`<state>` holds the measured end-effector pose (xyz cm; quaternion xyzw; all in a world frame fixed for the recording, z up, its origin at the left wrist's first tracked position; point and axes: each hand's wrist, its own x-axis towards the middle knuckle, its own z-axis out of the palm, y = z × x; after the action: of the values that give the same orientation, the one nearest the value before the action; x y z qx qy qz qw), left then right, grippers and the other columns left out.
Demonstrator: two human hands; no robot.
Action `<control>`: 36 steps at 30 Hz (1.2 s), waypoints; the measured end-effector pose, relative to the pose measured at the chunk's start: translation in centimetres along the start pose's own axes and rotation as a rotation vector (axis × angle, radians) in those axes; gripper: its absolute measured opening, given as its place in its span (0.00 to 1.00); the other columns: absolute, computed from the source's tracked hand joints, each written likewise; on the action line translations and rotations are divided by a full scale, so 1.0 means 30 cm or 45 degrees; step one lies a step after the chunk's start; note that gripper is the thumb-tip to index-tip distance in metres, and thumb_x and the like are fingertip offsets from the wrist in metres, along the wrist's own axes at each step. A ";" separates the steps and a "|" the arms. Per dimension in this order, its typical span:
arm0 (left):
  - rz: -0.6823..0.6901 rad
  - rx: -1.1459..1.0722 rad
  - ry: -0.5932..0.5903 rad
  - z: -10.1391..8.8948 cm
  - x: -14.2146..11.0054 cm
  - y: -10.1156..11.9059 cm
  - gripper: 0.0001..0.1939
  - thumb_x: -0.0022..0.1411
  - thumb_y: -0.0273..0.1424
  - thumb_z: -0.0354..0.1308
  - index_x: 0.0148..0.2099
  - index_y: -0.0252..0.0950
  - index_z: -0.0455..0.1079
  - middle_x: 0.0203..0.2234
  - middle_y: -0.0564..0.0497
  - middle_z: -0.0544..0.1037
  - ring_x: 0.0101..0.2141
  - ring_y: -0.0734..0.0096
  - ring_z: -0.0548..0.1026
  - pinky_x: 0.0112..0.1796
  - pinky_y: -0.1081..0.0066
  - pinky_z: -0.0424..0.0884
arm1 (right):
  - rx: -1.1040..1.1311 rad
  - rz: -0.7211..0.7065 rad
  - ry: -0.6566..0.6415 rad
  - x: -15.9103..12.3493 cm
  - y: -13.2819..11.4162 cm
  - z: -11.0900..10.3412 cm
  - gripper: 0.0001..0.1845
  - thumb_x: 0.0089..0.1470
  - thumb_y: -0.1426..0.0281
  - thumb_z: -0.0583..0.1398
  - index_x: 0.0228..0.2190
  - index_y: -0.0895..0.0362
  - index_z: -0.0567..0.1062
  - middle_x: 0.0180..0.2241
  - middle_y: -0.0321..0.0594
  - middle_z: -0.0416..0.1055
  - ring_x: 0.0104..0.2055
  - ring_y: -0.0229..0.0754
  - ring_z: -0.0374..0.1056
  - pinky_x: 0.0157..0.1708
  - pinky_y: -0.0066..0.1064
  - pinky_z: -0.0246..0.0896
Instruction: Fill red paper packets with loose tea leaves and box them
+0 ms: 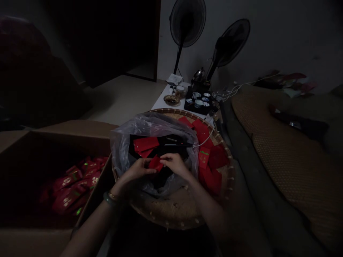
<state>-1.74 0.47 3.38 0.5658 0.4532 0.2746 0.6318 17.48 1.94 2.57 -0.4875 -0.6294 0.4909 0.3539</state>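
Between my two hands is a small red packet [156, 164]. My left hand [140, 169] pinches its left side, and a bangle and bracelet circle that wrist. The fingers of my right hand [174, 163] close on the packet's upper right edge. Both hands are over a clear plastic bag [120, 142] with a dark inside, standing in a round woven tray [171, 217]. Behind my hands, more red packets [146, 143] lie at the bag's opening. A dark slim device [177, 145] with a small red light and a white cable lies beside them.
Red packets [209, 157] are spread over the tray's right side. To the left, a cardboard box [56, 232] holds many red packets [72, 185]. Farther back are a tea tray [191, 107] with cups, a kettle [198, 75] and two fans [187, 23]. A couch with a woven mat [284, 153] runs along the right.
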 end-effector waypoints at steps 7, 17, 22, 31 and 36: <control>-0.167 -0.177 -0.104 0.061 0.009 0.010 0.17 0.41 0.39 0.68 0.31 0.31 0.74 0.22 0.53 0.77 0.22 0.73 0.72 0.26 0.75 0.67 | -0.182 -0.038 0.066 -0.006 -0.027 -0.032 0.14 0.43 0.62 0.64 0.34 0.56 0.78 0.30 0.37 0.76 0.29 0.38 0.68 0.29 0.27 0.61; -0.282 -0.482 -0.052 0.137 0.036 0.029 0.22 0.34 0.34 0.72 0.32 0.29 0.72 0.23 0.48 0.78 0.25 0.68 0.76 0.29 0.71 0.70 | -0.248 -0.064 0.117 0.017 -0.003 -0.044 0.12 0.47 0.62 0.62 0.29 0.58 0.78 0.25 0.35 0.74 0.27 0.37 0.67 0.27 0.25 0.58; -0.295 -0.608 0.111 0.143 0.080 0.027 0.24 0.32 0.32 0.73 0.34 0.29 0.72 0.29 0.46 0.80 0.26 0.69 0.77 0.30 0.72 0.71 | -0.653 -0.265 0.400 0.070 0.030 -0.162 0.17 0.54 0.69 0.57 0.47 0.57 0.71 0.45 0.45 0.71 0.47 0.46 0.64 0.47 0.36 0.58; -0.297 -0.675 0.217 0.157 0.175 -0.018 0.25 0.29 0.32 0.74 0.33 0.29 0.73 0.25 0.47 0.79 0.24 0.68 0.77 0.28 0.72 0.72 | -1.372 -0.186 0.086 0.188 0.094 -0.268 0.30 0.45 0.76 0.64 0.52 0.61 0.66 0.46 0.53 0.68 0.50 0.53 0.60 0.50 0.45 0.53; -0.263 -0.712 0.333 0.160 0.206 -0.059 0.26 0.27 0.33 0.74 0.33 0.30 0.73 0.24 0.48 0.79 0.24 0.68 0.76 0.27 0.71 0.72 | -1.209 -0.225 -0.014 0.229 0.077 -0.340 0.32 0.42 0.68 0.68 0.50 0.59 0.69 0.46 0.48 0.69 0.48 0.46 0.65 0.47 0.35 0.58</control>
<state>4.91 3.17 -0.18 0.2813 0.4925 0.3932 0.7236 25.63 11.43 2.85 -0.5374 -0.8247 0.1200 0.1292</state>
